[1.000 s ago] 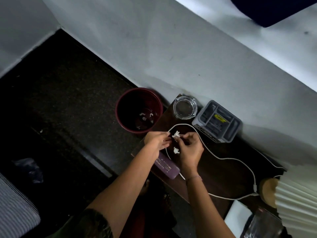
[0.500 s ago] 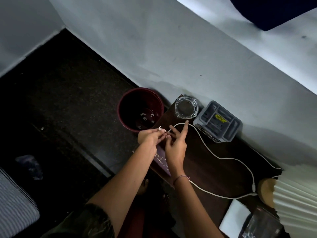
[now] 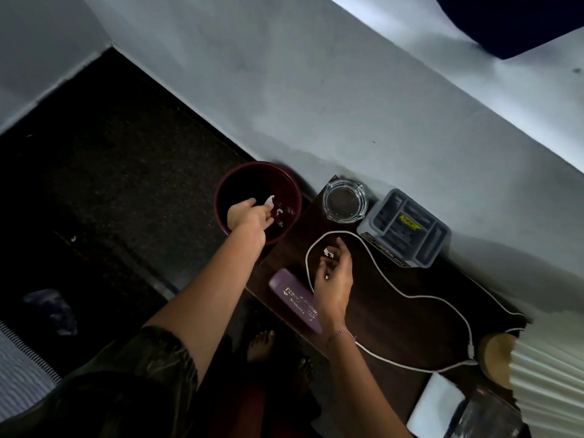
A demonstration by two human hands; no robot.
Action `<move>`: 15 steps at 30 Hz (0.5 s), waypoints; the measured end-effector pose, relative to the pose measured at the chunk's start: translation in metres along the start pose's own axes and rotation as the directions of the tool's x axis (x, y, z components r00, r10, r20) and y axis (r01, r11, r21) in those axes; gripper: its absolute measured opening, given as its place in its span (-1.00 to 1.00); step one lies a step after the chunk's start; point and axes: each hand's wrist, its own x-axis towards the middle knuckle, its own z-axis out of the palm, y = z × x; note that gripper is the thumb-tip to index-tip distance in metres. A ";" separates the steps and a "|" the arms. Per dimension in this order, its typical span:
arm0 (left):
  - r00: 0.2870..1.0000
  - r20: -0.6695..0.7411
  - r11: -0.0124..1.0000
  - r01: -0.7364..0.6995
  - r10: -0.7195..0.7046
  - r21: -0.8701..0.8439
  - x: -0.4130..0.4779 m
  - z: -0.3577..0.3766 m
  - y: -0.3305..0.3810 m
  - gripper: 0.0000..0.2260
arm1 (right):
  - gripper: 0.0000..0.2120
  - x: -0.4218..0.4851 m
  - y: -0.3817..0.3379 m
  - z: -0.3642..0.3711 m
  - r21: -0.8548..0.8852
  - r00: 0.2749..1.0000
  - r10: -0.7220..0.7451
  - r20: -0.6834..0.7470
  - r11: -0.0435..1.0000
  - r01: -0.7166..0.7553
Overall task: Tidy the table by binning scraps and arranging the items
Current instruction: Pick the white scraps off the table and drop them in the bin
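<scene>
Nearest on the dark tabletop lies a purple tube, flat along the near-left edge, partly under the right wrist; it looks a light, squashy plastic thing, best picked up around its middle. A white cable loops across the surface, limp and light, so it would want gathering in coils rather than lifting at one point. Inside that loop the right hand hovers low, fingers loosely spread and holding nothing; just beside their tips sits a white paper scrap, and a smaller fleck lies close to the palm. Such bits are almost weightless, soft and easily blown or dropped, so a fingertip pinch from above suits them. Farther left, off the tabletop edge, the left hand reaches into the mouth of the dark red bin on the floor, with another torn scrap at its fingertips; in this dim view it is hard to say whether it is pinched or already let go. More scraps show pale at the bin's bottom. At the far edge stand a glass ashtray, heavy, hard and breakable, best held by the rim, and to its right a grey compartment tray.
</scene>
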 end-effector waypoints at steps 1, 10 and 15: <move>1.000 -0.012 1.000 0.007 -0.007 0.014 0.002 0.000 0.002 -0.52 | -0.49 0.002 0.001 -0.001 -0.013 1.000 -0.008 -0.007 1.000 0.008; 0.995 -0.027 0.995 0.098 -0.098 0.014 0.006 -0.017 -0.016 -0.67 | -0.66 -0.001 0.030 -0.013 -0.408 0.987 -0.043 0.155 0.907 0.104; 0.990 -0.109 0.992 0.097 -0.088 0.075 -0.002 -0.024 -0.036 -0.72 | -0.70 -0.007 0.044 -0.018 -0.557 0.956 -0.094 0.277 0.796 0.239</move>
